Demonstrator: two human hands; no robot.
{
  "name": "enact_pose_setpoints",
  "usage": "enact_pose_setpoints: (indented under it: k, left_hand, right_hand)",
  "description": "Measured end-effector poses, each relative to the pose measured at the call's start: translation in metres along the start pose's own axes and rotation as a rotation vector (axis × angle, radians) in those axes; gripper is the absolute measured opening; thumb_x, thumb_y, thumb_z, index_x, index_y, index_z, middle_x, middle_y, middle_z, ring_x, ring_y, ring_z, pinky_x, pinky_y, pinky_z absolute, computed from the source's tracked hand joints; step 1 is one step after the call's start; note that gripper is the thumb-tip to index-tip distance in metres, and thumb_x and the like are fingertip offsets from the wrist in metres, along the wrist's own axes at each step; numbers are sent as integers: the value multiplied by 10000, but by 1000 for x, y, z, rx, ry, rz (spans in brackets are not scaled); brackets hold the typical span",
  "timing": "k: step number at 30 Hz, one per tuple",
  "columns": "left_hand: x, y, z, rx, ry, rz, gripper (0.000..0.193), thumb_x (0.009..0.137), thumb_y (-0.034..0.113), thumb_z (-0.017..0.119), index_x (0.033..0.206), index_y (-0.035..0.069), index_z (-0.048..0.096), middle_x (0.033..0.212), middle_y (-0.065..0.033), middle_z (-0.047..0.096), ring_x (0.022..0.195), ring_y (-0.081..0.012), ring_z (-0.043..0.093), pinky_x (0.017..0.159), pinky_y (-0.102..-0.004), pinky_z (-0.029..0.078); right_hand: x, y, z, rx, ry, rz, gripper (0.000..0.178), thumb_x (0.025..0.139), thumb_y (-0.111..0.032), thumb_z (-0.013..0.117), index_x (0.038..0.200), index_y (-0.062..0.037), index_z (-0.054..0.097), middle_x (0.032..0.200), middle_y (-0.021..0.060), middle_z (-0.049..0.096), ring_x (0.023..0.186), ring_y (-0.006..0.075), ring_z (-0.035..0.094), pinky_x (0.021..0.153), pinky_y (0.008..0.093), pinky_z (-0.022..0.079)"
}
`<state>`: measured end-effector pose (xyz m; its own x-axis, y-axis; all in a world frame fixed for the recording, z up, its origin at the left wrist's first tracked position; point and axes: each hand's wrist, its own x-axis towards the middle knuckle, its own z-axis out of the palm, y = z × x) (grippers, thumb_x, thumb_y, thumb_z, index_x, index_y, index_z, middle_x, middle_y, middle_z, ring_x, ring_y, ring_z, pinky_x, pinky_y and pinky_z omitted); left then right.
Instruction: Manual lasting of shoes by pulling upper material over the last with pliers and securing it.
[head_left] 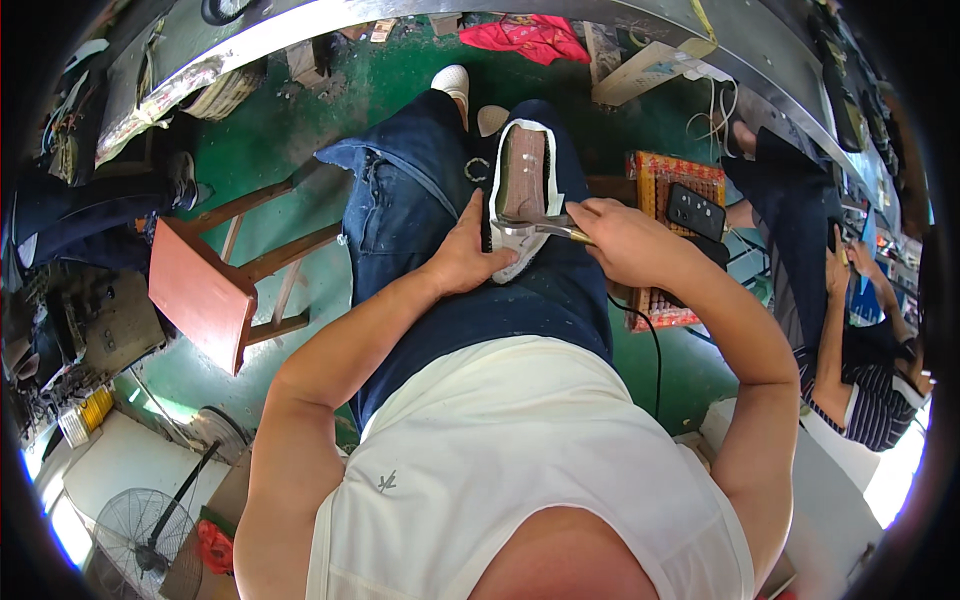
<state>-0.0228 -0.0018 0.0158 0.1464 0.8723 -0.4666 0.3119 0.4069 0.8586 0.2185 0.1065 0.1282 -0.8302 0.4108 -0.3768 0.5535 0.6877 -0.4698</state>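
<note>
A shoe (521, 180) lies sole-up across my lap, its white lining edge standing around a brown-grey bottom. My left hand (468, 252) grips its near end, thumb across the pale tip and fingers along the left side. In my right hand (628, 240) is a pincer-like metal tool (520, 228) with a yellowish handle, held by that handle. The tool's metal head rests over the near part of the shoe; exactly what it touches is too small to tell. A small ring-shaped thing (477, 170) shows on my dark trousers beside the shoe.
A wooden stool (205, 290) stands left. At right, a phone (697, 211) lies on a beaded seat (655, 305), with a black cable (655, 350) nearby. A metal-edged bench (400, 12) curves across ahead. Another person (860, 390) works at far right; a fan (145, 540) stands lower left.
</note>
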Motion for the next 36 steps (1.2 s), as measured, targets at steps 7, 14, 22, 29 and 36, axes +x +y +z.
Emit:
enact_pose_setpoints:
  k: [7, 14, 22, 29, 36]
  left_hand:
    - [-4, 5, 8, -1020, -75, -8, 856, 1007, 462, 455, 1602, -29, 84, 1596, -186, 341, 1469, -283, 347, 1219, -386, 247]
    - [10, 6, 27, -1001, 424, -239, 694, 1098, 502, 268, 1564, -12, 283, 1543, -181, 423, 1383, -265, 465, 1147, -375, 374]
    - [27, -30, 28, -403, 637, 8, 553, 1106, 310, 307, 1368, -131, 513, 1308, -306, 611, 1283, -367, 566, 1086, -356, 418]
    - [21, -19, 25, 110, 673, 442, 489, 1070, 227, 406, 1400, -128, 473, 1405, -360, 496, 1305, -465, 520, 1082, -407, 436]
    - [16, -1, 3, 353, 338, 323, 509, 1030, 223, 475, 1517, 83, 422, 1446, -376, 430, 1296, -516, 481, 1007, -492, 502]
  right_hand:
    - [42, -32, -56, -244, -551, 153, 271, 882, -126, 653, 1051, 81, 612, 955, 257, 687, 945, 428, 670, 839, 511, 521]
    - [42, -11, 12, 159, -274, 34, 207, 882, -190, 669, 938, 10, 668, 874, 255, 692, 888, 449, 672, 787, 510, 540]
    - [26, -25, 14, 449, -363, 255, 312, 896, -176, 645, 1142, 11, 597, 1010, 239, 674, 962, 427, 652, 845, 503, 519]
    - [37, 5, 25, -76, 221, 115, 348, 912, -167, 650, 1168, 46, 548, 1116, 237, 656, 1028, 440, 636, 863, 493, 523]
    - [38, 56, 28, 501, -254, 388, 239, 939, -183, 643, 1079, 10, 621, 922, 132, 714, 838, 220, 709, 657, 379, 570]
